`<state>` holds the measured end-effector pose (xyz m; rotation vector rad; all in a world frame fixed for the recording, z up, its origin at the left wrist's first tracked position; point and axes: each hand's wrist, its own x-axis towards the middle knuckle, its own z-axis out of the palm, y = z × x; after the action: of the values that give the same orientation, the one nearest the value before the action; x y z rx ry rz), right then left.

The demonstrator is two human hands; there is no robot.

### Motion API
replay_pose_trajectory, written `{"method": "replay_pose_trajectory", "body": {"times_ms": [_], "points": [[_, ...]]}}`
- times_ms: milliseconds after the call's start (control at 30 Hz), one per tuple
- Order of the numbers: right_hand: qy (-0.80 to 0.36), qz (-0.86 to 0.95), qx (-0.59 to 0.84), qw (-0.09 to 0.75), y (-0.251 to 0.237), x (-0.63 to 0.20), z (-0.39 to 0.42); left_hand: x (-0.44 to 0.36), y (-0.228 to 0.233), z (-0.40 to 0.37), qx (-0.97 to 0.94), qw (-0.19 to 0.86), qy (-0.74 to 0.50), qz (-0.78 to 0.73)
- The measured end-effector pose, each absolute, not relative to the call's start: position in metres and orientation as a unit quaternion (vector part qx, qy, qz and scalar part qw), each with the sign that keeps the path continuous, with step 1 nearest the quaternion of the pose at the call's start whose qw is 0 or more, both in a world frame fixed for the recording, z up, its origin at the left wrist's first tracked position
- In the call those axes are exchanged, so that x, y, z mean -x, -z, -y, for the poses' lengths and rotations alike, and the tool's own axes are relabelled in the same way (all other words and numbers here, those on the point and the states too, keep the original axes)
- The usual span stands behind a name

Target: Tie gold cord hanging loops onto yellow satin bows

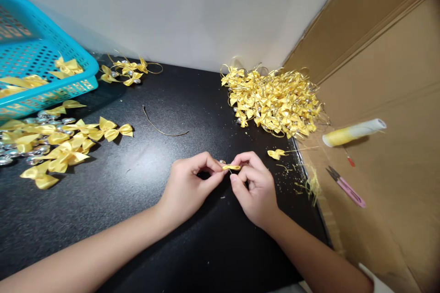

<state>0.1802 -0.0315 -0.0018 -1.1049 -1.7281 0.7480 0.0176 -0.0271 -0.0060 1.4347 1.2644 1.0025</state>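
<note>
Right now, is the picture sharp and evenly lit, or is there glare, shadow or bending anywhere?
Head view: the hands, left and right, and the bow they pinch look sharp. The black table carries a soft sheen, no harsh glare. Short shadows fall beside the bows at left. The wide lens bends the edges: the basket and cardboard flare outward.

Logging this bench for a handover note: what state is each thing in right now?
left hand: pinching the small yellow bow
right hand: pinching the same bow
small yellow bow: held above the table
blue basket: holds a few bows
snips: lying shut on cardboard
ribbon spool: lying on its side
</note>
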Motion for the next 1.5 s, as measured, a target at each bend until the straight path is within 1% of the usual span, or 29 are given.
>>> {"method": "replay_pose_trajectory", "body": {"times_ms": [467, 833, 1500], "points": [[-0.302, 0.702, 0.438, 0.474, 0.0037, -0.18, 0.0317, -0.018, 0.0067, 0.0266, -0.578, 0.474, -0.418, -0.515], [-0.236, 0.713, 0.453, 0.479, 0.0084, -0.1761, 0.0349, -0.0211, 0.0065, 0.0285, -0.594, 0.455, -0.428, -0.507], [-0.273, 0.709, 0.444, 0.475, 0.0061, -0.1787, 0.0334, -0.0194, 0.007, 0.0281, -0.59, 0.451, -0.433, -0.511]]}}
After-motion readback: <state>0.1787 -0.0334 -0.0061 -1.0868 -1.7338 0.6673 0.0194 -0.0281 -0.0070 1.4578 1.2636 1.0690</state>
